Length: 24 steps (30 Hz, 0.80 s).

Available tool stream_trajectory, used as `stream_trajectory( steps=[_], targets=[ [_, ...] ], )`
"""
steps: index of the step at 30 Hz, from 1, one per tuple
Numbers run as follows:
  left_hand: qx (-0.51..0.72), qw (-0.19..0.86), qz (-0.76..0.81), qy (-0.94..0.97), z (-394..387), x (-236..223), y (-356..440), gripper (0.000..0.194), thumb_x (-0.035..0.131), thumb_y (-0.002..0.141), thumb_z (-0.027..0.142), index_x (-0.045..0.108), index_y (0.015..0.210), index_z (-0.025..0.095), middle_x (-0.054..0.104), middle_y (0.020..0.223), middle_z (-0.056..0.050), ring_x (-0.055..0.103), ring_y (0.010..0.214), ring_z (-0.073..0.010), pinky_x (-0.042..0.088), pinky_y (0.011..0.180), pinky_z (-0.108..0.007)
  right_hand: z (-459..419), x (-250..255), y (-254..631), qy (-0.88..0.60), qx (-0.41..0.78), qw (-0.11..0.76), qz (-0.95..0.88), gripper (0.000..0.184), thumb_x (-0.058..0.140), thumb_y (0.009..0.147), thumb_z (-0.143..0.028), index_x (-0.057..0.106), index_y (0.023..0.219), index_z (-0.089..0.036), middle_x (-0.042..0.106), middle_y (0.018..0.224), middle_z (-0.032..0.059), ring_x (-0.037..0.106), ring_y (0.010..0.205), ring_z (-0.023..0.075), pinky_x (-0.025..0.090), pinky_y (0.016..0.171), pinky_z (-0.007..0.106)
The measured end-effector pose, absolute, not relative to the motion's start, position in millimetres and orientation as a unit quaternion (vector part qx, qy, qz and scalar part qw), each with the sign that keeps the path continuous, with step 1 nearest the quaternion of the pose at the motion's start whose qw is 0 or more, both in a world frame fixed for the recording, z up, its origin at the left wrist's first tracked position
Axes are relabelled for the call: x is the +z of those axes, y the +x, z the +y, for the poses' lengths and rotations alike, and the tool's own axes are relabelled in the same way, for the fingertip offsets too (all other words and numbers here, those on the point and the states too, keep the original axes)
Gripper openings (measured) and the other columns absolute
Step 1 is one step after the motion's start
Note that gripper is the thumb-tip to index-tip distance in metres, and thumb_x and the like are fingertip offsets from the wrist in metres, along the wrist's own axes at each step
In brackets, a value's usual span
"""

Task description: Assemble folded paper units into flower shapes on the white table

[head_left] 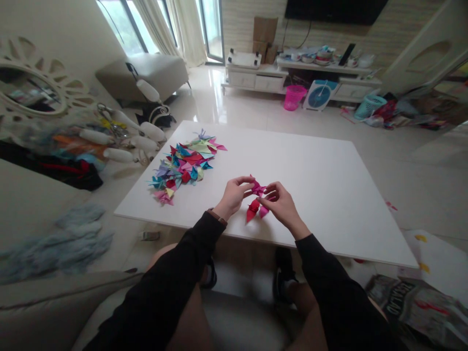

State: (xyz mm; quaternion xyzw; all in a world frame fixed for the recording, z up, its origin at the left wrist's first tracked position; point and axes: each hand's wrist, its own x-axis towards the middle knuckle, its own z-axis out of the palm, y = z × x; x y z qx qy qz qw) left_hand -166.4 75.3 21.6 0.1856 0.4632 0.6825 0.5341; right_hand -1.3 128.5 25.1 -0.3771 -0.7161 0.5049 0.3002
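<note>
Both my hands meet over the white table around a magenta origami crane [257, 188]. My left hand [234, 194] pinches it from the left between thumb and fingers. From the right, my right hand [280, 202] closes its fingertips at the crane's other side. Just below, a red origami crane [252, 210] rests on the tabletop. Beside it is a pink folded paper piece [263, 211], partly hidden by my right hand. Further left lies a pile of paper cranes [190, 161] in many colours.
The white table [314, 161] spans the space in front of me. Beyond it stand a pink basket [294, 97], a blue fan [320, 95] and a low white cabinet [241, 78]. A lamp with several white shades [151, 130] stands close to the table's left edge.
</note>
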Motion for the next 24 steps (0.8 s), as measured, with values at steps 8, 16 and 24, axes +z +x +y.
stream_trajectory(
  steps=[8, 16, 24],
  targets=[
    [0.695, 0.551, 0.418, 0.198, 89.1, 5.9, -154.2, 0.031, 0.087, 0.059, 0.017, 0.067, 0.082, 0.013, 0.069, 0.089, -0.002, 0.067, 0.082, -0.0151, 0.056, 0.088, -0.039, 134.7, 19.7, -3.8, -0.396, 0.461, 0.391, -0.692, 0.016, 0.066, 0.086, -0.035, 0.059, 0.090, -0.022, 0.064, 0.080, 0.0001, 0.061, 0.071, 0.0158, 0.050, 0.067, 0.030],
    [0.678, 0.541, 0.436, 0.240, 95.2, -5.4, -152.4, 0.026, 0.080, 0.068, 0.019, 0.069, 0.090, 0.014, 0.072, 0.089, -0.003, 0.069, 0.087, -0.0154, 0.054, 0.094, -0.037, 146.1, 13.1, -12.0, -0.400, 0.487, 0.418, -0.655, 0.008, 0.063, 0.082, -0.023, 0.059, 0.088, -0.021, 0.064, 0.083, -0.0004, 0.061, 0.073, 0.0157, 0.051, 0.071, 0.031],
    [0.653, 0.437, 0.519, 0.338, 92.5, -4.4, -154.0, 0.028, 0.083, 0.070, 0.025, 0.072, 0.093, 0.013, 0.075, 0.095, -0.008, 0.070, 0.090, -0.0200, 0.054, 0.090, -0.037, 146.3, 12.0, -21.5, -0.399, 0.539, 0.435, -0.600, 0.017, 0.071, 0.078, -0.028, 0.054, 0.080, -0.022, 0.059, 0.077, -0.0026, 0.058, 0.070, 0.0139, 0.050, 0.069, 0.030]
  ],
)
